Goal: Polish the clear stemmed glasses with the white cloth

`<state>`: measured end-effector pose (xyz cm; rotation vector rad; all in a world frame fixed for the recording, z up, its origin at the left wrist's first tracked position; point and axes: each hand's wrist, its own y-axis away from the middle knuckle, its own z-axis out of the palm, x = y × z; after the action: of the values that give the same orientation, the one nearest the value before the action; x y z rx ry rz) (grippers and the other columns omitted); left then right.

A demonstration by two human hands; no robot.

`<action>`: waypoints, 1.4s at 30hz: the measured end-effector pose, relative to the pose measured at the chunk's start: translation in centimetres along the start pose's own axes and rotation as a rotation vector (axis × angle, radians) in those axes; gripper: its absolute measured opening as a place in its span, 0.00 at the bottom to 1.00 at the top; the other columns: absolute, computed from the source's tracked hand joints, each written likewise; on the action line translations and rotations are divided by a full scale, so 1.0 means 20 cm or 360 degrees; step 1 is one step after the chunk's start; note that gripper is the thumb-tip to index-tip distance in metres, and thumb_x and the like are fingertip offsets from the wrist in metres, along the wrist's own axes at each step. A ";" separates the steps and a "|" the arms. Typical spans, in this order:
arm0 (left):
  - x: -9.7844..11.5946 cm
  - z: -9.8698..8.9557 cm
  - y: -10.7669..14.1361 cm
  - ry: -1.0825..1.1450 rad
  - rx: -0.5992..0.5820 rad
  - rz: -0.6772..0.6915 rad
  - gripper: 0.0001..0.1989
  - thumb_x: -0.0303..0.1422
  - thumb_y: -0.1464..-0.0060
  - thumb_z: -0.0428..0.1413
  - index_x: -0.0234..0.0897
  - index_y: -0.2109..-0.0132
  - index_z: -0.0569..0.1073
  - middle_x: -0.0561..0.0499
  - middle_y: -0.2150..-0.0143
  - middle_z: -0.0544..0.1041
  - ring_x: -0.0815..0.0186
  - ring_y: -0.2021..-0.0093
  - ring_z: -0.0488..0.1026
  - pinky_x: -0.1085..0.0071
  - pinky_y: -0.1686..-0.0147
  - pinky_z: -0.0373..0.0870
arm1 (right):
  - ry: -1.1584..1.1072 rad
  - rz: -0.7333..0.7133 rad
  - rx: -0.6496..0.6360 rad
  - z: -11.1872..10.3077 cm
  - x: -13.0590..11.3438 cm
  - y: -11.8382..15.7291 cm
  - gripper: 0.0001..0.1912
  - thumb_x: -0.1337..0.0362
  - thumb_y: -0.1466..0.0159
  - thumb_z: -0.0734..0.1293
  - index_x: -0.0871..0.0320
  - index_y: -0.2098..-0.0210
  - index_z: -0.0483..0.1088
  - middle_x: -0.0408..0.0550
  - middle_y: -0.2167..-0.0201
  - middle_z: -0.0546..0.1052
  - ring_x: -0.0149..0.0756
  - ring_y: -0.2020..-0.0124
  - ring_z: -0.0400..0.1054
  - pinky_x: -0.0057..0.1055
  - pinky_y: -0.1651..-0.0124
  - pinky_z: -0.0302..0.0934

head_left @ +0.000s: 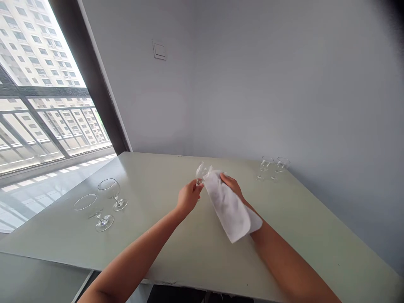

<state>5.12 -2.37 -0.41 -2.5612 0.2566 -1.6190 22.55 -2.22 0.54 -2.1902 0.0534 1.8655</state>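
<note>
Near the middle of the view, my left hand [189, 197] is closed on the stem of a small clear glass [202, 171], whose bowl tilts up above the fingers. A white cloth [227, 206] is gripped in my right hand [232, 185], just right of the glass. The cloth's upper end touches the glass bowl, and its lower end hangs down over my right forearm. Part of the glass is covered by the cloth and the fingers.
Two larger stemmed glasses, one nearer [104, 222] and one behind it [120, 204], stand at the left of the pale table [151, 252]. Two small glasses [264, 165] [280, 165] stand at the back right, near the wall. A window is at the left.
</note>
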 end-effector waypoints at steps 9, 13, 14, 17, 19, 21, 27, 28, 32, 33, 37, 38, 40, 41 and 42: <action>0.06 0.11 0.06 0.1036 -0.0308 -0.0304 0.10 0.38 0.54 0.49 0.35 0.72 0.67 0.55 0.80 0.64 0.72 0.79 0.63 0.72 0.73 0.64 | 0.0408 -0.1032 0.0047 0.09 -0.04 0.11 0.19 0.51 0.38 0.56 0.57 0.68 0.70 0.49 0.65 0.67 0.33 0.68 0.61 0.30 0.66 0.58; 0.08 0.15 0.09 0.1030 -0.0298 -0.0340 0.08 0.33 0.56 0.49 0.36 0.79 0.62 0.55 0.81 0.62 0.72 0.80 0.62 0.72 0.74 0.63 | 0.0972 -0.1398 0.0109 0.10 -0.02 0.12 0.16 0.58 0.36 0.56 0.54 0.64 0.74 0.51 0.63 0.68 0.36 0.63 0.61 0.34 0.61 0.58; 0.08 0.15 0.10 0.0931 -0.0318 -0.0347 0.08 0.32 0.56 0.48 0.36 0.80 0.61 0.55 0.82 0.63 0.72 0.80 0.62 0.72 0.74 0.63 | 0.1098 -0.1448 0.0163 0.09 -0.01 0.11 0.14 0.60 0.36 0.57 0.54 0.63 0.74 0.50 0.64 0.69 0.37 0.62 0.61 0.35 0.58 0.57; 0.07 0.12 0.10 0.0298 -0.0314 -0.0199 0.12 0.30 0.56 0.47 0.36 0.84 0.60 0.52 0.83 0.64 0.69 0.80 0.63 0.70 0.74 0.61 | 0.1400 -0.1649 0.0137 0.06 -0.02 0.09 0.11 0.60 0.38 0.60 0.52 0.60 0.72 0.48 0.60 0.72 0.43 0.52 0.59 0.42 0.48 0.50; 0.05 0.09 0.10 -0.0217 -0.0217 0.0066 0.13 0.29 0.55 0.47 0.37 0.84 0.61 0.51 0.83 0.66 0.67 0.80 0.63 0.70 0.73 0.58 | 0.1508 -0.1751 -0.0013 0.04 -0.04 0.07 0.12 0.60 0.37 0.59 0.53 0.59 0.71 0.47 0.58 0.73 0.44 0.47 0.56 0.44 0.43 0.44; 0.04 0.06 0.09 -0.0646 -0.0127 0.0396 0.12 0.27 0.52 0.46 0.37 0.82 0.63 0.49 0.81 0.68 0.66 0.78 0.64 0.69 0.72 0.57 | 0.1544 -0.1774 -0.0134 0.03 -0.06 0.07 0.12 0.60 0.37 0.58 0.54 0.60 0.71 0.47 0.58 0.73 0.43 0.46 0.56 0.44 0.42 0.41; 0.01 0.01 0.04 -0.1291 -0.0214 0.1066 0.13 0.29 0.43 0.41 0.37 0.68 0.69 0.48 0.78 0.68 0.65 0.75 0.65 0.67 0.68 0.55 | 0.1386 -0.1165 -0.0206 0.01 -0.12 0.04 0.20 0.60 0.35 0.53 0.57 0.77 0.68 0.45 0.75 0.72 0.31 0.71 0.63 0.29 0.63 0.55; 0.01 0.01 0.03 -0.1324 -0.0219 0.1126 0.13 0.30 0.42 0.41 0.36 0.65 0.70 0.48 0.78 0.68 0.65 0.75 0.65 0.67 0.68 0.55 | 0.1339 -0.0972 -0.0228 0.00 -0.12 0.03 0.22 0.59 0.36 0.53 0.58 0.81 0.66 0.44 0.80 0.69 0.29 0.76 0.60 0.28 0.69 0.53; -0.04 0.03 0.01 -0.1370 -0.0173 0.1385 0.14 0.31 0.41 0.40 0.35 0.54 0.67 0.50 0.78 0.68 0.66 0.75 0.65 0.67 0.69 0.55 | 0.0939 -0.0237 -0.0473 -0.08 -0.09 -0.06 0.25 0.51 0.40 0.57 0.58 0.89 0.56 0.38 0.89 0.53 0.24 0.85 0.46 0.26 0.80 0.41; -0.06 0.04 0.01 -0.1368 -0.0143 0.1440 0.13 0.31 0.40 0.40 0.35 0.54 0.66 0.50 0.78 0.68 0.66 0.75 0.65 0.68 0.70 0.55 | 0.0769 -0.0077 -0.0533 -0.10 -0.08 -0.09 0.25 0.50 0.42 0.58 0.58 0.89 0.56 0.37 0.89 0.52 0.24 0.85 0.45 0.26 0.80 0.41; -0.12 0.09 0.00 -0.1327 -0.0027 0.1471 0.12 0.31 0.41 0.42 0.35 0.55 0.67 0.52 0.78 0.69 0.67 0.75 0.65 0.69 0.71 0.55 | -0.0003 0.0417 -0.0603 -0.12 0.01 -0.13 0.21 0.48 0.50 0.66 0.60 0.85 0.62 0.39 0.88 0.60 0.26 0.84 0.52 0.27 0.79 0.52; -0.13 0.10 0.00 -0.1305 0.0001 0.1421 0.11 0.31 0.41 0.43 0.35 0.55 0.67 0.52 0.78 0.70 0.67 0.76 0.65 0.69 0.72 0.55 | -0.0176 0.0483 -0.0550 -0.11 0.03 -0.13 0.20 0.49 0.53 0.68 0.60 0.84 0.63 0.40 0.87 0.62 0.27 0.83 0.55 0.28 0.78 0.54; -0.14 0.11 0.00 -0.1232 0.0041 0.1270 0.10 0.31 0.42 0.44 0.36 0.56 0.68 0.52 0.76 0.71 0.67 0.75 0.66 0.70 0.71 0.56 | -0.0424 0.0551 -0.0393 -0.09 0.06 -0.13 0.18 0.51 0.55 0.70 0.59 0.83 0.64 0.41 0.85 0.64 0.29 0.82 0.57 0.28 0.77 0.56; -0.14 0.11 0.00 -0.1183 0.0050 0.1185 0.10 0.31 0.42 0.44 0.37 0.57 0.68 0.52 0.76 0.72 0.68 0.75 0.67 0.70 0.71 0.57 | -0.0499 0.0563 -0.0315 -0.07 0.08 -0.12 0.18 0.52 0.56 0.70 0.59 0.82 0.64 0.41 0.85 0.65 0.29 0.82 0.57 0.28 0.77 0.56; -0.15 0.11 0.01 -0.1132 0.0053 0.1099 0.10 0.31 0.42 0.45 0.38 0.57 0.68 0.52 0.75 0.73 0.68 0.74 0.67 0.70 0.70 0.57 | -0.0552 0.0576 -0.0250 -0.05 0.09 -0.11 0.18 0.51 0.56 0.70 0.59 0.82 0.64 0.41 0.85 0.65 0.28 0.82 0.57 0.28 0.77 0.56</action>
<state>5.86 -1.97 -3.98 -2.4147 0.8849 -0.4472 24.30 0.01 -0.69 -2.0210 0.2592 2.5040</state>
